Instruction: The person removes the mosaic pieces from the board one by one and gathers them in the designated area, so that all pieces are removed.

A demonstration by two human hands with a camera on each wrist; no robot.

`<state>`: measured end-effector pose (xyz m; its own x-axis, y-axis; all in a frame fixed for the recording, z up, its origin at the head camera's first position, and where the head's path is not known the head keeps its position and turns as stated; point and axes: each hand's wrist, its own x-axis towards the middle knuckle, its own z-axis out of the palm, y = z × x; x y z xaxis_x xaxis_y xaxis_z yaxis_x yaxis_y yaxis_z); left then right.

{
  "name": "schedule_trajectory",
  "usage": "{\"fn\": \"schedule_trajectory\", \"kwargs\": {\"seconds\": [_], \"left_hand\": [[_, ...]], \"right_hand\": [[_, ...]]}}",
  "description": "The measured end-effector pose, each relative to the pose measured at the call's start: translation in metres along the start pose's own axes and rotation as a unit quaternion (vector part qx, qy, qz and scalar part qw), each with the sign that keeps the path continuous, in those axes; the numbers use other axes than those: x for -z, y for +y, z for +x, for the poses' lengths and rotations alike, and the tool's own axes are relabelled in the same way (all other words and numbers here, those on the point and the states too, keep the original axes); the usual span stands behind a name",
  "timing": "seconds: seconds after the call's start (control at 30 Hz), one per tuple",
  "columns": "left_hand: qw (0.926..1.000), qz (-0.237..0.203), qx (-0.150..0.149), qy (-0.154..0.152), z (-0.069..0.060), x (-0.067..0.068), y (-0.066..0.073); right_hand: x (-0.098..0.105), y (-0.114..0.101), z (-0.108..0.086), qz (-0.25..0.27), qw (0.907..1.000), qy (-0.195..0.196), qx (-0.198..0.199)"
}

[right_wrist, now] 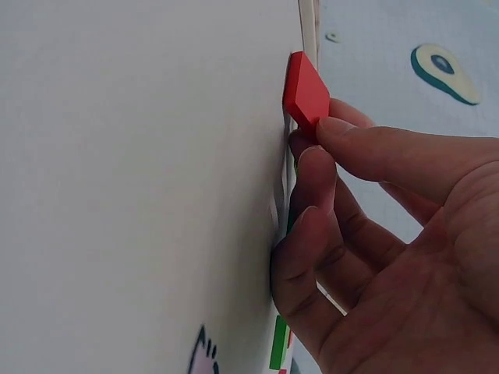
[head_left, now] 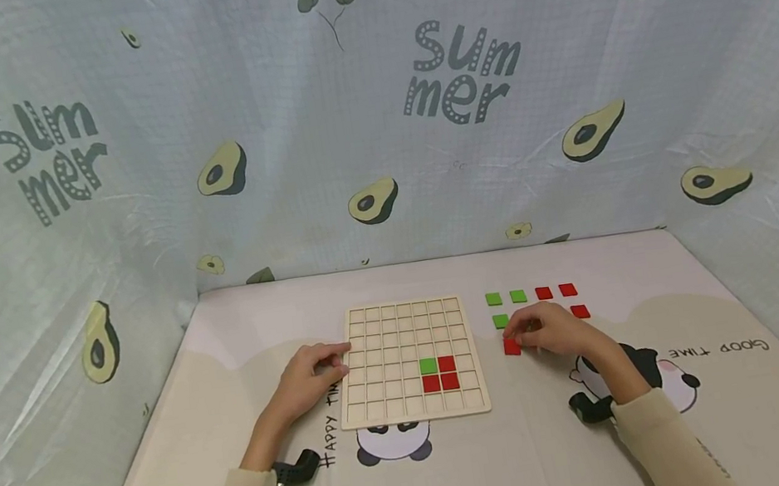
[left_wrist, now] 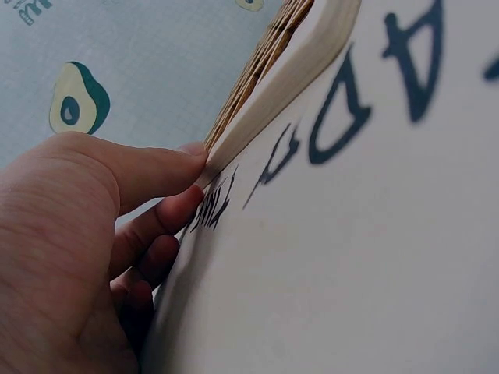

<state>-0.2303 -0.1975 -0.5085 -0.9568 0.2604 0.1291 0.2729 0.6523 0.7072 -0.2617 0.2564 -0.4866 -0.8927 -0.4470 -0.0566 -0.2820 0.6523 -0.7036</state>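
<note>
A light wooden grid board (head_left: 378,366) lies on the table, with one green tile (head_left: 428,366) and three red tiles (head_left: 450,381) in its lower right part. My left hand (head_left: 307,379) touches the board's left edge; in the left wrist view the thumb and fingers of the left hand (left_wrist: 101,210) hold the board's rim (left_wrist: 273,93). Right of the board, my right hand (head_left: 552,329) pinches a red tile (head_left: 512,347). The right wrist view shows that red tile (right_wrist: 308,92) tilted between thumb and fingertips of the right hand (right_wrist: 374,226).
Green tiles (head_left: 493,299) and red tiles (head_left: 568,289) lie in rows beyond the right hand, some partly hidden by it. A printed cloth (head_left: 542,455) covers the table. Hanging fabric (head_left: 281,125) with avocado prints stands behind and at both sides.
</note>
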Motion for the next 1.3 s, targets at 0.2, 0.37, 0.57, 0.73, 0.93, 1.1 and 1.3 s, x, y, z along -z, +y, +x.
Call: {"fn": "schedule_trajectory", "kwargs": {"seconds": [0.2,0.37,0.57,0.73,0.93,1.1,1.3], "left_hand": [[1.0000,-0.002,-0.003,-0.001,0.0001,0.0003,0.0009],[1.0000,-0.001,-0.007,-0.002,0.0006,0.0003,0.0012],[1.0000,0.001,-0.006,-0.002,0.0008,0.0000,0.0006],[1.0000,-0.001,-0.009,-0.003,0.0006,0.0006,0.0012],[1.0000,-0.004,-0.008,-0.004,0.0005,0.0006,0.0025],[0.9999,0.000,-0.011,0.000,0.0002,0.0002,0.0011],[1.0000,0.002,-0.007,-0.002,0.0001,0.0011,0.0003]], "right_hand": [[-0.0008,0.0012,0.0014,0.002,1.0000,-0.001,-0.005],[-0.0007,0.0003,0.0011,0.005,0.9999,-0.007,-0.013],[-0.0007,-0.0020,-0.0002,0.007,0.9997,-0.015,-0.016],[-0.0003,-0.0028,-0.0012,0.006,0.9997,-0.018,-0.015],[-0.0018,-0.0037,-0.0015,0.001,0.9997,-0.019,-0.012],[-0.0014,-0.0072,-0.0019,-0.006,0.9997,-0.018,-0.015],[-0.0019,-0.0081,-0.0024,-0.008,0.9995,-0.012,-0.027]]}}
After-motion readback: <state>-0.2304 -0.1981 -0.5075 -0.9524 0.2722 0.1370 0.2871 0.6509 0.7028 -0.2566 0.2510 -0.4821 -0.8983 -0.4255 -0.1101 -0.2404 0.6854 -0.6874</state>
